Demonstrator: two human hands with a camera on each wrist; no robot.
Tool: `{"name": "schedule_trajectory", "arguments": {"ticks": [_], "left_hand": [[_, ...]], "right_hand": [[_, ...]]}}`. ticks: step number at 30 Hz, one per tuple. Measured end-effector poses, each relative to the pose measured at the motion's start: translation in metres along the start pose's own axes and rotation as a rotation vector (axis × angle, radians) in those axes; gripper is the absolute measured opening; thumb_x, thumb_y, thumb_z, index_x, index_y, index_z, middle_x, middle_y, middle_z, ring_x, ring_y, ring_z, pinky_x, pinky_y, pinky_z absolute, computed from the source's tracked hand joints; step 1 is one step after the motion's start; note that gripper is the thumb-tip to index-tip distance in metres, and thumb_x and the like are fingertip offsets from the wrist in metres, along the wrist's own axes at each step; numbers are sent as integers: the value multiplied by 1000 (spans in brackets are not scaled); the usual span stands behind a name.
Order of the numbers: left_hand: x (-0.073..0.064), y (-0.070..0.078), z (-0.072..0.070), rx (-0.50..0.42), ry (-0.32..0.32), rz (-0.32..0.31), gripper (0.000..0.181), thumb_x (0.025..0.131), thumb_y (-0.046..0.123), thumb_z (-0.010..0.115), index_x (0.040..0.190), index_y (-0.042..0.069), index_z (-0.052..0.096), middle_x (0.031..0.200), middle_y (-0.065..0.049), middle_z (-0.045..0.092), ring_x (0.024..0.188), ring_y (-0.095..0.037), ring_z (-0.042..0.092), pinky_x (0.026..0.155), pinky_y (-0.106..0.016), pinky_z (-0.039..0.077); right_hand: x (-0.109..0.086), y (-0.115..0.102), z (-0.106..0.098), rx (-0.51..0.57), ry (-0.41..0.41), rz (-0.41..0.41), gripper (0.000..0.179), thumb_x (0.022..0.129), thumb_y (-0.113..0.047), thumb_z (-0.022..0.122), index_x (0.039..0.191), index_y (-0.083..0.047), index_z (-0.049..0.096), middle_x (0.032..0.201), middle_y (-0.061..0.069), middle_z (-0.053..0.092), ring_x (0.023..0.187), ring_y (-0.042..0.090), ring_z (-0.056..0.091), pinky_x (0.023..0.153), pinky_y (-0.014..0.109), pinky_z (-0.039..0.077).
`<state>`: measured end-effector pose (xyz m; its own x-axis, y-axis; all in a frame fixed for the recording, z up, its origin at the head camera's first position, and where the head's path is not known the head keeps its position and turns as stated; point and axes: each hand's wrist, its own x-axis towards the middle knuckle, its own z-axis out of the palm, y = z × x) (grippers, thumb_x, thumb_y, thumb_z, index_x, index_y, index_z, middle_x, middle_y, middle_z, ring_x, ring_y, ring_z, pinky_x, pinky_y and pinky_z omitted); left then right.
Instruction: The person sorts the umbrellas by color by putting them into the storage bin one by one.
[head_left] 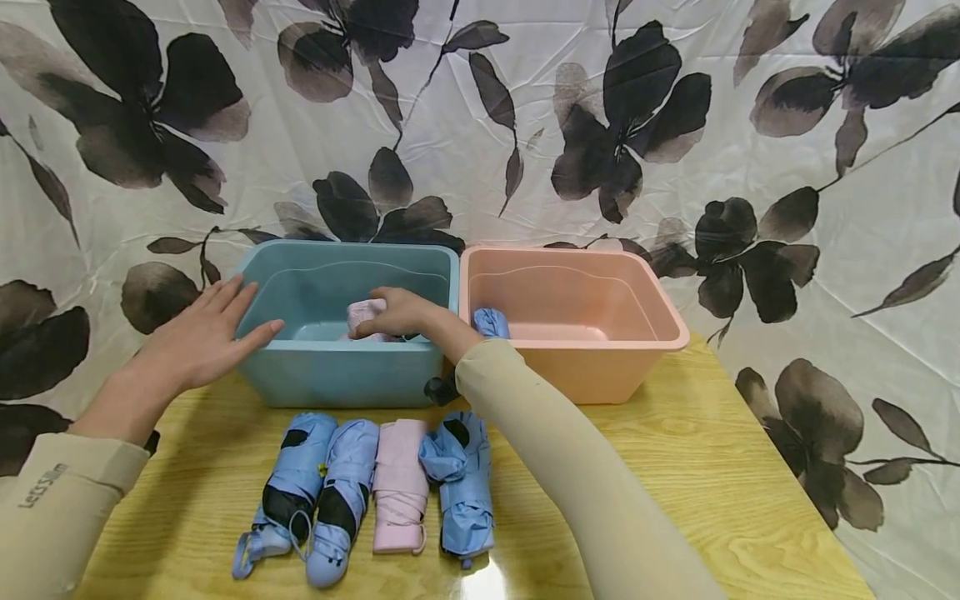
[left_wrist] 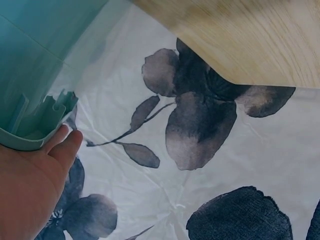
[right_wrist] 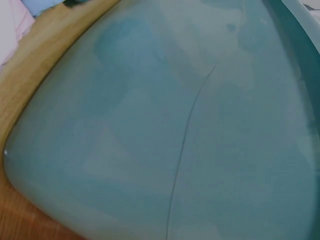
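My right hand [head_left: 408,315] reaches over the front rim into the blue bin [head_left: 341,375] and grips a pink folded umbrella [head_left: 362,312], its lower part hidden by the front wall. At the bin's left end my left hand [head_left: 198,337] rests against the rim with fingers stretched out. The left wrist view shows that hand [left_wrist: 35,185] right at the bin's edge [left_wrist: 30,144]. In the right wrist view the blue wall [right_wrist: 150,125] fills most of the picture, and the hand is out of sight.
In front of the bins lie three blue folded umbrellas [head_left: 300,458] and a pink one [head_left: 401,483], side by side on the wooden table [head_left: 675,483]. A peach bin [head_left: 592,371] stands against the blue bin's right side, holding a blue folded umbrella [head_left: 491,322]. Floral cloth [head_left: 525,150] hangs behind.
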<state>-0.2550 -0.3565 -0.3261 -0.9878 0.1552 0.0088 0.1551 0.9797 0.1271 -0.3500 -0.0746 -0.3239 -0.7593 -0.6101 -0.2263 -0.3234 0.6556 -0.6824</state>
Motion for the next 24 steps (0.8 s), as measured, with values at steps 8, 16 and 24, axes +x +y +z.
{"name": "schedule_trajectory", "arguments": {"ticks": [8, 16, 24], "left_hand": [[0, 2, -1, 0, -8, -1, 96, 106, 65, 34, 162, -10, 10, 167, -36, 2, 153, -57, 1, 119, -75, 8], [-1, 1, 1, -6, 18, 9, 95, 107, 64, 34, 162, -10, 12, 167, -37, 5, 153, -58, 4, 118, -77, 11], [-1, 0, 2, -5, 22, 10, 95, 107, 64, 34, 162, -10, 11, 167, -37, 5, 152, -59, 4, 118, -76, 11]], "right_hand": [[-1, 4, 0, 121, 24, -75, 79, 99, -36, 72, 165, -21, 32, 169, 10, 33, 153, 27, 36, 120, 48, 38], [-11, 4, -4, 186, 186, -244, 70, 102, -29, 70, 163, -20, 38, 166, 3, 40, 143, 23, 51, 112, 40, 48], [-53, 7, -9, 375, 353, -386, 62, 102, -25, 69, 159, -25, 44, 159, -7, 48, 125, 11, 63, 96, 28, 57]]}}
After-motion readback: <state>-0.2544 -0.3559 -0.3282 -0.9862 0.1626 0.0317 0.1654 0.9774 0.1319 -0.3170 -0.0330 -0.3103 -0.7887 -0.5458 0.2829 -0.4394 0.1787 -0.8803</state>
